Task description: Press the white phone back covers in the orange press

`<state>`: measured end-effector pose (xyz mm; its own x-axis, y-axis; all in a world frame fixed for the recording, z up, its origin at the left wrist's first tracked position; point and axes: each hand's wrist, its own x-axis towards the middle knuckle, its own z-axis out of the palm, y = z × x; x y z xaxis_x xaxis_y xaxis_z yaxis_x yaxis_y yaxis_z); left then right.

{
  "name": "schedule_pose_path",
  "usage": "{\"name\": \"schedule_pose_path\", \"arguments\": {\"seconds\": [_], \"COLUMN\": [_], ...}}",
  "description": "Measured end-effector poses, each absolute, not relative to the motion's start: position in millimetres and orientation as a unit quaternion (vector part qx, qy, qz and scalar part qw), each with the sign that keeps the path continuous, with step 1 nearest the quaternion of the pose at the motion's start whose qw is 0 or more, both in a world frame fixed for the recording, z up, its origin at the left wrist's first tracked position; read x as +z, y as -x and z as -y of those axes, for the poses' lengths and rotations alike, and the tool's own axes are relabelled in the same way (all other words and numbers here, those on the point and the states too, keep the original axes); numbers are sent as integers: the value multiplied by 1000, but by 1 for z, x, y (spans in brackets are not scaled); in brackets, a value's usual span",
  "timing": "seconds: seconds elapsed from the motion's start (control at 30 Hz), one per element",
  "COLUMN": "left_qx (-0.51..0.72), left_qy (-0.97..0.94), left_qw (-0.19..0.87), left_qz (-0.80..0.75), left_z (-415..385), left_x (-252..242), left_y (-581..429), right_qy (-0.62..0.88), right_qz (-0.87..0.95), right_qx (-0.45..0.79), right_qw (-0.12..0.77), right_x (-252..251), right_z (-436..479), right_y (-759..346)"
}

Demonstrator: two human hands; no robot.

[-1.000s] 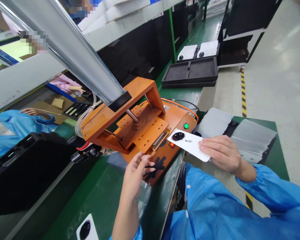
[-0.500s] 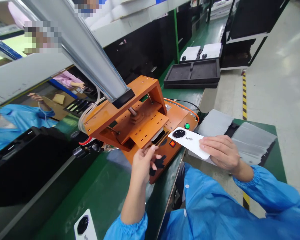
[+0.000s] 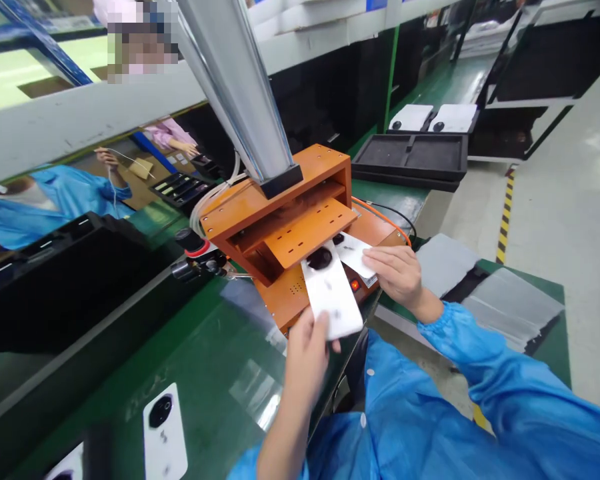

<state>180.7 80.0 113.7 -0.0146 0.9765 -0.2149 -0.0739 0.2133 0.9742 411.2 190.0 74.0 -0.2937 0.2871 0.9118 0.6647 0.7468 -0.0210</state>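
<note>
My left hand (image 3: 310, 343) grips the lower end of a white phone (image 3: 336, 293) with a round black camera ring. The phone's camera end lies at the front of the orange press (image 3: 325, 170), near its raised plate (image 3: 310, 233). My right hand (image 3: 395, 270) holds a second white phone (image 3: 356, 257) by its near end, fingers on top. Its camera end reaches in beside the first phone, under the plate's edge. Another white phone (image 3: 165, 433) lies camera side up on the green bench (image 3: 205, 373). A further one (image 3: 70, 467) is partly cut off at the lower left.
Black trays (image 3: 410, 157) stand on the bench behind the press, with white phones (image 3: 413, 118) beyond them. Pale sheets (image 3: 513, 307) lie on a green surface at right. A black regulator with a red ring (image 3: 195, 245) juts from the press's left. Across the bench, a blue-sleeved person (image 3: 55, 200) works.
My left hand, empty before, now holds a white phone at the press front. The right hand has brought its phone left, in toward the press. The view has shifted.
</note>
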Motion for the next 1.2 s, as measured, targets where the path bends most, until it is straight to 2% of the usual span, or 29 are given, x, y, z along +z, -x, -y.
{"name": "schedule_pose_path", "arguments": {"seconds": [0.1, 0.23, 0.37, 0.57, 0.73, 0.83, 0.9, 0.97, 1.07, 1.13, 1.2], "left_qx": [378, 303, 259, 260, 237, 205, 189, 188, 196, 204, 215], "left_qy": [-589, -756, -795, -797, -813, -832, -837, -838, -836, -833, -830], "left_qw": [437, 305, 266, 242, 196, 129, 84, 40, -5, -20, -34], "left_qz": [-565, -493, -479, -488, -494, -500, -507, -511, -512, -514, -513], "left_z": [-14, 21, 21, 15, 5, -3, -10, -17, -25, -27, -29], "left_x": [92, 74, 67, 66, 70, 70, 69, 68, 63, 57, 51], "left_y": [-155, -137, -141, -145, -146, -147, -148, -147, -145, -143, -141], "right_qy": [261, 227, 218, 256, 256, 260, 277, 330, 492, 560, 578], "right_qz": [813, 872, 912, 934, 945, 940, 925, 882, 738, 674, 676], "right_qx": [-182, -161, -120, -74, 11, 24, 15, 1, -47, -83, -105], "right_qw": [487, 402, 325, 236, 205, 219, 261, 337, 461, 475, 445], "right_x": [81, 83, 88, 103, 116, 115, 103, 82, 41, 18, 3], "right_z": [-214, -242, -251, -246, -245, -234, -219, -202, -176, -166, -162], "right_y": [-391, -369, -355, -351, -353, -354, -361, -376, -410, -432, -445]}}
